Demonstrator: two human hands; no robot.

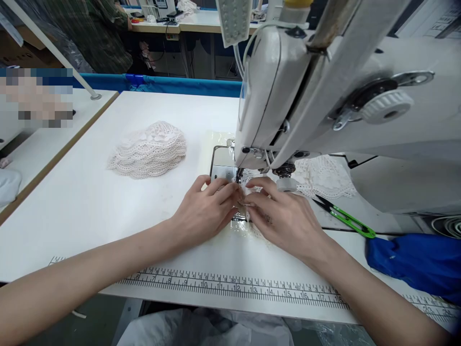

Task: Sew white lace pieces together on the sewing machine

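Both hands meet at the needle of a white sewing machine (259,96). My left hand (207,204) is closed, its fingertips pinching the edge of a piece of off-white lace (257,176) just in front of the presser foot (239,176). From the other side my right hand (281,209) grips the same lace, fingers bent and thumb underneath. Part of the lace lies behind the right fingers, and a bit of it shows below that hand. The needle tip is hidden by the fingers.
A stack of lace pieces (151,149) lies on the white table (108,211) to the left. Right of the machine are more lace (324,177), green thread snips (347,218) and a blue cloth (414,262). A printed ruler (216,283) runs along the front edge. Another person (93,36) stands behind.
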